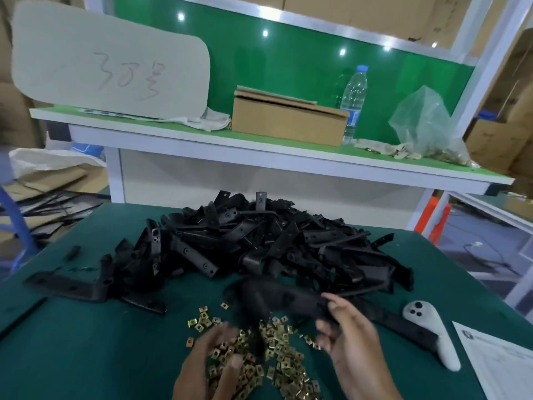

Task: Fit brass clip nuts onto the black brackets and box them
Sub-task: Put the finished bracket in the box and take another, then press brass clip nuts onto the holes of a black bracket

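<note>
While the left hand (215,362) digs among the nuts (277,359), the right hand (350,339) holds a bracket (288,301).

The left fingers lie loosely curled in the heap of small square brass nuts at the near edge of the green mat (86,342); whether they pinch one cannot be told. The bracket, a blurred black bar, is gripped at its right end just above the nuts. Behind it lies the big pile (259,243) of black brackets. Far off, a box (288,119) and a bottle (353,102) stand on a shelf; at near right lies a white controller (432,333).
</note>
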The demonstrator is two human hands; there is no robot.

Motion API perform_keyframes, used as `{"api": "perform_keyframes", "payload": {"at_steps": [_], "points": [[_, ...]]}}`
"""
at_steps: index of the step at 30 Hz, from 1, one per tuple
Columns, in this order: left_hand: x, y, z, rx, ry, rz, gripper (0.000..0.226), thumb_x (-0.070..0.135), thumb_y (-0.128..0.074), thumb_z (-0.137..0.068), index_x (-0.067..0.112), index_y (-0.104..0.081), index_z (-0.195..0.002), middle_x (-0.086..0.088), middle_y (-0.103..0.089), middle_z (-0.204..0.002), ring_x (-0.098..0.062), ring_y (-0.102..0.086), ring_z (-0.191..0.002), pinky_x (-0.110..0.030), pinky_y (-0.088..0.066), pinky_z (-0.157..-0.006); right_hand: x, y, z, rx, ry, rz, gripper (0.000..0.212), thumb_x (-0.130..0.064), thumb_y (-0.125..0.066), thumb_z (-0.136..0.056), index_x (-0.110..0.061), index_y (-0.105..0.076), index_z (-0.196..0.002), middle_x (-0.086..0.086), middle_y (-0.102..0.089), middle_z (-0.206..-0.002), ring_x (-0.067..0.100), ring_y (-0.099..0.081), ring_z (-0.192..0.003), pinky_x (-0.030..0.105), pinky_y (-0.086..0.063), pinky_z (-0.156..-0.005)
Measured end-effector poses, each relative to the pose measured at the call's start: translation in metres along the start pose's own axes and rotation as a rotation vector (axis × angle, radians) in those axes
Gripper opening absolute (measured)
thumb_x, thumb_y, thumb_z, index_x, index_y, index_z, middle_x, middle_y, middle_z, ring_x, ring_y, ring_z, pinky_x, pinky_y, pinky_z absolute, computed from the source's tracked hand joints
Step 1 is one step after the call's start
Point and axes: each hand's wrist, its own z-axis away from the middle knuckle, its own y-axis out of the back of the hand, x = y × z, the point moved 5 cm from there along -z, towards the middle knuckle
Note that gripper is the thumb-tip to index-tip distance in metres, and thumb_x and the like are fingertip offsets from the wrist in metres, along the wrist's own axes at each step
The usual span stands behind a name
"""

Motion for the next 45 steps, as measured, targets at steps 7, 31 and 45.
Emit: {"api": "perform_keyframes", "payload": {"at_steps": [7,31,45], "points": [[0.031,0.004,0.005,0.052,-0.197,0.282,0.032,0.029,-0.072,-0.089,0.043,-0.067,-0.118,0.005,-0.074,-0.111,-0.009,-0.071,-0.102,-0.018,-0.058,-0.080,0.046,-0.002,0.017,-0.292,-0.186,0.482,0.018,-0.009,-0.053,-0.103,-0.002,-0.064,-0.091,0.012,-0.064,-0.062,0.012,-0.040,-0.040,0.022,-0.032,-0.038],[0.007,-0.023,0.013,-0.300,-0.140,-0.061,0.030,0.041,-0.071,-0.081,0.036,-0.063,-0.109,0.006,-0.073,-0.111,-0.012,-0.069,-0.110,-0.019,-0.053,-0.089,0.072,-0.037,0.042,-0.543,0.496,1.397,0.060,-0.082,-0.042,-0.079,-0.064,-0.029,-0.134,-0.023,-0.063,-0.102,0.004,-0.056,-0.098,0.031,-0.047,-0.086],[0.012,-0.011,0.006,-0.179,-0.068,0.003,0.048,0.058,-0.070,-0.083,0.038,-0.063,-0.126,0.014,-0.066,-0.129,-0.003,-0.061,-0.122,-0.018,-0.051,-0.093,0.060,-0.040,0.050,-0.766,0.308,0.834,0.011,-0.031,-0.053,-0.084,-0.040,-0.060,-0.081,-0.015,-0.056,-0.071,0.000,-0.047,-0.066,0.015,-0.037,-0.063]]}}
